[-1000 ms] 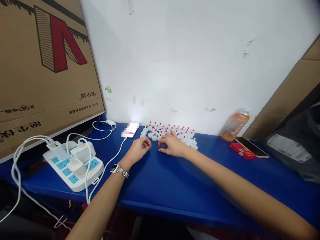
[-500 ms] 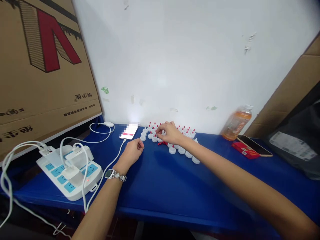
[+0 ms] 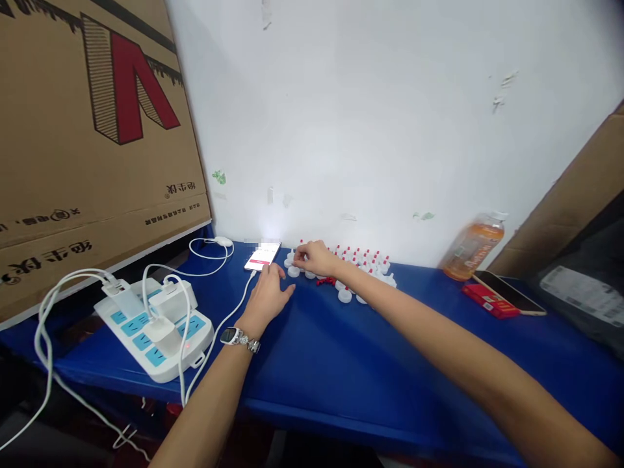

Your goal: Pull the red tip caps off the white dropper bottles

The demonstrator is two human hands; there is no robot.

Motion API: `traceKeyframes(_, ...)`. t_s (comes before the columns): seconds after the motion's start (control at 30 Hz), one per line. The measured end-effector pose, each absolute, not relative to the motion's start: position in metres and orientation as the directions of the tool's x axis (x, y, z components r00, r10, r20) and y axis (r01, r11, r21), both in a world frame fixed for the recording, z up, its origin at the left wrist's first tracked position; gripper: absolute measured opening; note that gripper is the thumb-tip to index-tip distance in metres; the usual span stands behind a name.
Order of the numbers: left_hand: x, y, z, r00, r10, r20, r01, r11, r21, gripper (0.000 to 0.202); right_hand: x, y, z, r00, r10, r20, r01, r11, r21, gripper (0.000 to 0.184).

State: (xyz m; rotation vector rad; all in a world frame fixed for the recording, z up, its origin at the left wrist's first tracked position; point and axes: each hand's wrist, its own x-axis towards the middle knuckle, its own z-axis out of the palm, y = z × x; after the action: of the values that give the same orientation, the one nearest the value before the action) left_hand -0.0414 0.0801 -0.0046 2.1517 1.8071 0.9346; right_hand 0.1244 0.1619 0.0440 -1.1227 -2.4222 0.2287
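Observation:
Several white plastic nozzle caps (image 3: 344, 296), many with small red tips, stand in rows against the wall. My right hand (image 3: 316, 258) is over the left part of these rows, thumb and fingers pinched together; whatever is between them is hidden. Just below it, a loose pile of small red tips (image 3: 325, 281) lies on the blue table. To the left is my left hand (image 3: 269, 294), its thumb spread away from the fingers and nothing visible in it. Its fingertips are close to the lower edge of a lit phone (image 3: 264, 256) on a white charging cable.
A white power strip (image 3: 168, 369) with plugged-in chargers and looping cables occupies the left side. A large cardboard box (image 3: 117, 175) rises behind it. At right are an orange drink bottle (image 3: 475, 247), a red packet (image 3: 489, 301) and another phone (image 3: 509, 294).
My left hand has opened and moved up toward the phone. The right hand has shifted left along the rows of nozzle caps. The whole view has swung slightly left.

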Motion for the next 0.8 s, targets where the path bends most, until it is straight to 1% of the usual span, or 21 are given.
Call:
traceKeyframes(0.07, -0.034, 0.074, 0.0, 0.073, 0.906, 0.418, 0.827, -0.289, 0.482, 0.038, 0.136, 0.148, 0.045, -0.533, 0.767, 0.357, 0.605, 0.641, -0.473, 0.012)
traceKeyframes(0.13, -0.026, 0.07, 0.003, 0.128, 0.893, 0.431, 0.809, -0.345, 0.476, 0.041, 0.147, 0.133, 0.045, -0.509, 0.785, 0.354, 0.53, 0.609, -0.59, 0.018)
traceKeyframes(0.2, -0.022, 0.067, 0.003, 0.236, 0.902, 0.363, 0.777, -0.399, 0.487, 0.034, 0.156, 0.119, 0.044, -0.513, 0.783, 0.353, 0.486, 0.604, -0.632, 0.021)
traceKeyframes(0.23, -0.021, 0.067, 0.002, 0.291, 0.903, 0.316, 0.76, -0.419, 0.497, 0.031, 0.16, 0.115, 0.043, -0.522, 0.773, 0.36, 0.486, 0.617, -0.619, 0.022)
traceKeyframes(0.27, -0.021, 0.067, 0.0, 0.332, 0.902, 0.276, 0.746, -0.43, 0.509, 0.03, 0.165, 0.112, 0.041, -0.537, 0.759, 0.369, 0.506, 0.64, -0.579, 0.021)
traceKeyframes(0.3, -0.021, 0.067, -0.002, 0.353, 0.902, 0.25, 0.737, -0.433, 0.519, 0.029, 0.169, 0.111, 0.04, -0.558, 0.741, 0.374, 0.543, 0.667, -0.51, 0.021)
traceKeyframes(0.37, -0.022, 0.068, -0.006, 0.357, 0.904, 0.233, 0.73, -0.426, 0.534, 0.026, 0.177, 0.113, 0.037, -0.612, 0.701, 0.365, 0.631, 0.712, -0.308, 0.017)
traceKeyframes(0.43, -0.023, 0.069, -0.008, 0.35, 0.908, 0.232, 0.734, -0.42, 0.533, 0.024, 0.183, 0.12, 0.033, -0.667, 0.671, 0.324, 0.679, 0.726, -0.108, 0.013)
traceKeyframes(0.5, -0.023, 0.07, -0.009, 0.355, 0.908, 0.224, 0.74, -0.419, 0.526, 0.022, 0.185, 0.126, 0.029, -0.699, 0.659, 0.277, 0.687, 0.727, 0.006, 0.018)
traceKeyframes(0.57, -0.024, 0.071, -0.01, 0.365, 0.905, 0.22, 0.745, -0.425, 0.514, 0.022, 0.185, 0.13, 0.026, -0.714, 0.657, 0.243, 0.686, 0.725, 0.056, 0.02)
traceKeyframes(0.63, -0.024, 0.071, -0.01, 0.375, 0.901, 0.218, 0.747, -0.433, 0.505, 0.021, 0.183, 0.13, 0.023, -0.721, 0.655, 0.226, 0.683, 0.727, 0.073, 0.015)
traceKeyframes(0.73, -0.025, 0.071, -0.01, 0.385, 0.896, 0.221, 0.741, -0.443, 0.504, 0.021, 0.181, 0.128, 0.022, -0.721, 0.655, 0.227, 0.682, 0.729, 0.062, 0.011)
traceKeyframes(0.8, -0.025, 0.071, -0.009, 0.387, 0.895, 0.221, 0.734, -0.444, 0.514, 0.02, 0.18, 0.126, 0.022, -0.711, 0.658, 0.25, 0.684, 0.729, 0.029, 0.009)
